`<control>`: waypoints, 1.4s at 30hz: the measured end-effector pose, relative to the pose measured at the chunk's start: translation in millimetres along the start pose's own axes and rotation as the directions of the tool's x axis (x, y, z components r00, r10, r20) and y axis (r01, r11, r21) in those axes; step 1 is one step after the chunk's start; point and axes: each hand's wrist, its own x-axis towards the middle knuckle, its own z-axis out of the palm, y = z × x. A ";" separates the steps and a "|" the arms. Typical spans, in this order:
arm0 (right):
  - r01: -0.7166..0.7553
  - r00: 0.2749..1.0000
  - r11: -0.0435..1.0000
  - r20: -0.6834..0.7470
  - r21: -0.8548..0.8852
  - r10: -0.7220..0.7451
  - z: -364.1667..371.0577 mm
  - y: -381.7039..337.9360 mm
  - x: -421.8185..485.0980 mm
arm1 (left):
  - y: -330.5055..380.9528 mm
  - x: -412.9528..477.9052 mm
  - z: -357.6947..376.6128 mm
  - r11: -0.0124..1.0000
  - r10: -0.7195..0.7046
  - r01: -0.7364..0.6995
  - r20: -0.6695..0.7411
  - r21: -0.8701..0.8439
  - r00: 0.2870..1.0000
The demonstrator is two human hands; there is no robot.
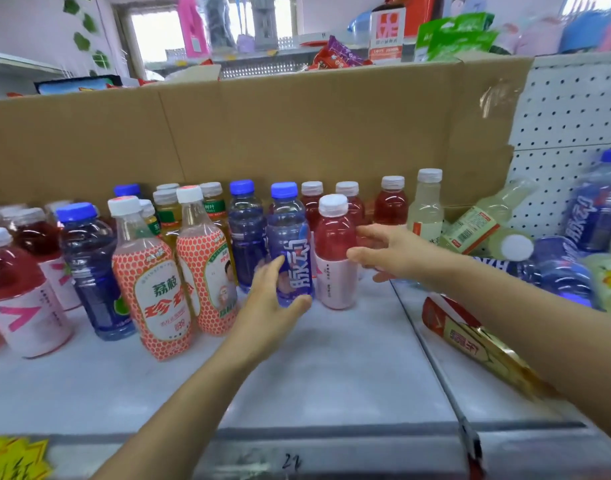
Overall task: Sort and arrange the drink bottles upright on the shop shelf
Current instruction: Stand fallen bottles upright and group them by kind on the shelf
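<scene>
Nearest, on the white shelf (pixel 331 368), the left grip (pixel 273 301) curls thumb and fingers round the upright blue bottle (pixel 287 237). Just beyond, the right grip (pixel 390 252) is spread wide, holding nothing, just beside the upright red bottle (pixel 333 244); contact is unclear.

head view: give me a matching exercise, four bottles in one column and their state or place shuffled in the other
Column one
A. blue-label bottle
B. white-capped red bottle
C. pale bottle showing its barcode
D. red and gold bottle

Column two
1. lying flat on its side
2. leaning tilted at the right
3. gripped low down by the left hand
4. upright, at the fingertips of the right hand

Pairs: A-3, B-4, C-2, D-1
</scene>
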 end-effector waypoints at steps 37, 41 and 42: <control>-0.181 0.977 0.517 -0.095 -0.836 0.189 -113.4 85.9 -185.1 | 64.7 6.5 59.9 0.996 0.002 -0.014 -0.127 -0.090 0.992; -0.199 0.980 0.530 -0.150 -0.824 0.134 -101.8 102.9 -187.9 | 48.7 7.6 40.6 0.996 -0.085 0.078 -0.167 -0.051 0.982; -0.206 0.979 0.566 -0.165 -0.798 0.123 -102.8 102.7 -188.2 | 45.7 7.0 36.7 0.995 -0.100 0.094 -0.176 -0.044 0.979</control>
